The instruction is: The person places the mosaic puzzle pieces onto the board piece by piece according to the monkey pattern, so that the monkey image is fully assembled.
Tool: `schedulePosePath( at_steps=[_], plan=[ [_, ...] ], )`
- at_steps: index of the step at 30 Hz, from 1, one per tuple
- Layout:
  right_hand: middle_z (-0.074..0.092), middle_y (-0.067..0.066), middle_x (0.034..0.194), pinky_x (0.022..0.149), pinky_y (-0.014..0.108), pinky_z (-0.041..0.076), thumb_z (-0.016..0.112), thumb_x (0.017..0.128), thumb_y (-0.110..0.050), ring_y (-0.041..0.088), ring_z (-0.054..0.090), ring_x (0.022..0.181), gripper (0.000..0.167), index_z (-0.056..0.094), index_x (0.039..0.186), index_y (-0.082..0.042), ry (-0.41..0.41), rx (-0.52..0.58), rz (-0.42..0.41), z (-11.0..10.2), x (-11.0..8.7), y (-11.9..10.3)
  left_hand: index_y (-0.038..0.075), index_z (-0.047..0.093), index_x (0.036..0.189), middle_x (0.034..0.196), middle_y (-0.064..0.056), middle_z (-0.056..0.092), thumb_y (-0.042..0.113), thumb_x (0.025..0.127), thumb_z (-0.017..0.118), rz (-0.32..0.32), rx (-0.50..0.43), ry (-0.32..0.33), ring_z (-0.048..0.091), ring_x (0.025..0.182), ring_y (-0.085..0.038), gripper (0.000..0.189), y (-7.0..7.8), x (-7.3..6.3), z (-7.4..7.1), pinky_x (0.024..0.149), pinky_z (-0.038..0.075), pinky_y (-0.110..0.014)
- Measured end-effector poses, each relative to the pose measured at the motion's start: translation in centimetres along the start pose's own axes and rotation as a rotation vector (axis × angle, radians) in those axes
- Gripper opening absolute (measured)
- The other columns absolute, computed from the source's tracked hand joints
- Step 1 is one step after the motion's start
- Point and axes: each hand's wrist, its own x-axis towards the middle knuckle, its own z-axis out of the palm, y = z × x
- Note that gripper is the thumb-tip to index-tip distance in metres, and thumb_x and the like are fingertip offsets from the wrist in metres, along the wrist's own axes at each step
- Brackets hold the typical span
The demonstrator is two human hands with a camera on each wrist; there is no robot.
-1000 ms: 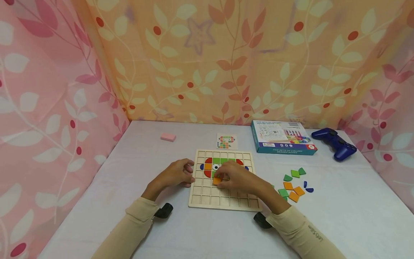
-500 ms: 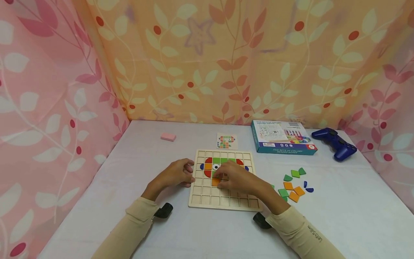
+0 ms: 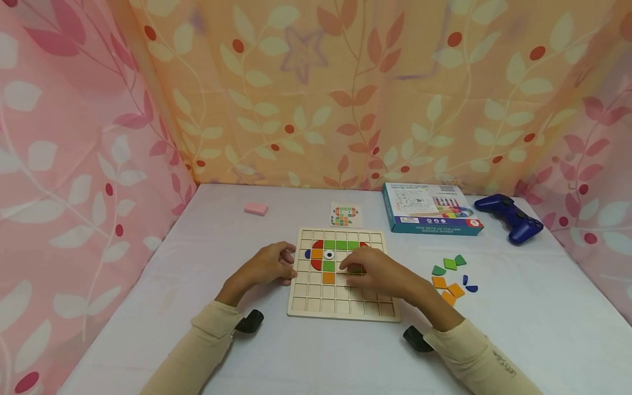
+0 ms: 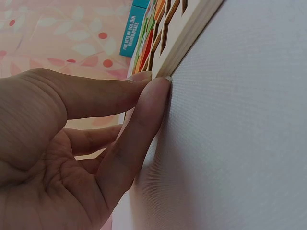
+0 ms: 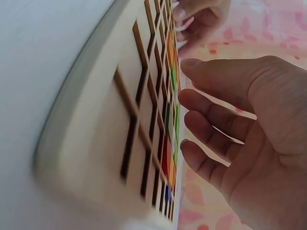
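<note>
A wooden grid board point(image 3: 310, 305) lies on the table, bearing red, green, orange and blue pieces and a round eye piece point(image 3: 328, 254). An orange square tile point(image 3: 328, 278) sits in a cell just below a green one point(image 3: 328, 266). My left hand point(image 3: 270, 265) pinches the board's left edge; in the left wrist view the thumb point(image 4: 115, 93) and forefinger point(image 4: 151, 108) meet at its rim. Over the board's right half hovers my right hand point(image 3: 377, 271), covering some pieces. Its fingers are loosely bent and hold nothing, as the right wrist view shows a gap between thumb and fingertips.
Loose orange tiles point(image 3: 456, 290), green pieces point(image 3: 450, 264) and small blue pieces point(image 3: 472, 288) lie right of the board. Behind it stand a pattern card point(image 3: 345, 215), a boxed set point(image 3: 434, 226) and a blue game controller point(image 3: 511, 218). A pink block point(image 3: 256, 209) is at back left.
The orange tile went from the right hand's fingertips into a board cell. The right hand then let go and drew back to the right. The left hand has stayed at the board's edge.
</note>
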Motion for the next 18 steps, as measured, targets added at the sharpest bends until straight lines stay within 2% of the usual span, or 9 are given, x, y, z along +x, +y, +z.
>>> schedulePosePath(
  at_steps=[6, 12, 18],
  plan=[
    [0.070, -0.004, 0.114, 0.095, 0.038, 0.056, 0.080, 0.096, -0.024, 0.018, 0.058, 0.107, 0.030, 0.076, 0.125, -0.014, 0.018, 0.020, 0.085, -1.2, -2.2, 1.6, -0.005, 0.052, 0.146, 0.118, -0.016, 0.061, 0.000, 0.089, 0.080, -0.003, 0.011, 0.003, 0.068, 0.084, -0.019, 0.064, -0.1, 0.0, 0.0, 0.073, 0.065, -0.030],
    [0.066, -0.006, 0.099, 0.083, 0.030, 0.055, 0.079, 0.096, -0.021, 0.018, 0.057, 0.098, 0.029, 0.077, 0.123, -0.013, 0.061, -0.002, 0.141, -2.8, -4.5, 3.1, -0.005, 0.052, 0.146, 0.118, -0.017, 0.061, 0.001, 0.089, 0.080, 0.007, 0.007, -0.001, 0.068, 0.084, -0.019, 0.064, -0.1, 0.1, 0.0, 0.074, 0.065, -0.030],
    [0.067, -0.006, 0.099, 0.078, 0.026, 0.055, 0.077, 0.097, -0.022, 0.017, 0.058, 0.095, 0.030, 0.076, 0.126, -0.011, 0.090, -0.024, 0.196, -4.4, -6.9, 4.5, -0.005, 0.052, 0.146, 0.119, -0.016, 0.061, 0.001, 0.089, 0.081, 0.003, 0.012, 0.003, 0.068, 0.084, -0.019, 0.065, -0.1, 0.1, 0.0, 0.074, 0.065, -0.030]
  ],
)
